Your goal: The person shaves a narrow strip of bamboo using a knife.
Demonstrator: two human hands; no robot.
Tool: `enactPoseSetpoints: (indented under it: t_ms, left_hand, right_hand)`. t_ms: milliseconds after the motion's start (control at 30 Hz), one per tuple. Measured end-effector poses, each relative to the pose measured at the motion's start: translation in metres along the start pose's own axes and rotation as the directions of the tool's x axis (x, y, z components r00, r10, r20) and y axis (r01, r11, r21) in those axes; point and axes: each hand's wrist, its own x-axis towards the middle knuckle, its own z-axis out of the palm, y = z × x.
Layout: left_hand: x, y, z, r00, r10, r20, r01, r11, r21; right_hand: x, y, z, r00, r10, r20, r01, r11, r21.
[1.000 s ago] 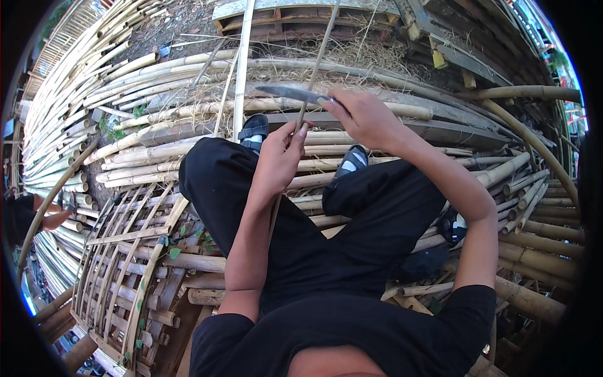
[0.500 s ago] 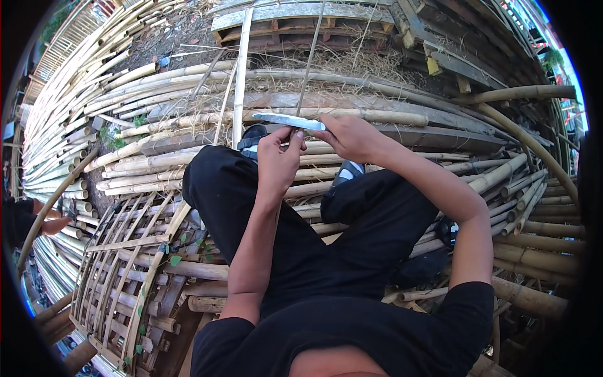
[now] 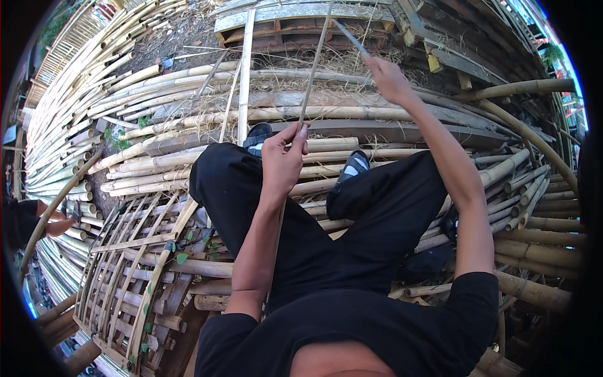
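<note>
The left hand (image 3: 284, 160) pinches a thin strip (image 3: 313, 75) between thumb and fingers, just beside the left knee (image 3: 213, 166). The strip runs far out ahead, and its near part goes back by the left arm toward the lap. The right hand (image 3: 389, 80) is curled around the near end of a knife (image 3: 350, 38), far off to the right. The blade's tip is just beside the far part of the strip; I cannot tell if they touch. For a good stroke along the strip, I would make the pinch snug, so it cannot roll. A blade laid almost flat and pressed softly should slide well; a steep one could dig in and snap such a thin piece. The left hand and the knee should be well out of its way. Which way the sharp edge faces is too small to see, so check that first.
</note>
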Motion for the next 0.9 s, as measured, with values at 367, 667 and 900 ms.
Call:
enactPoseSetpoints:
  t_ms: [367,667,900]
  left_hand:
    - [0.013,0.006,0.009,0.994,0.086,0.068,-0.100,0.963,0.250]
    - [0.055,0.054,0.040,0.906,0.181,0.382,-0.385,0.728,0.568]
    - [0.074,0.096,0.059,0.721,0.449,0.528,-0.670,0.255,0.697]
  right_hand:
    - [-0.040,-0.078,0.010,0.966,-0.255,0.035,0.245,0.954,0.174]
    - [-0.026,-0.033,-0.025,0.868,-0.488,-0.090,0.495,0.866,0.073]
    - [-0.043,-0.002,-0.049,0.979,-0.200,-0.042,0.204,0.965,0.164]
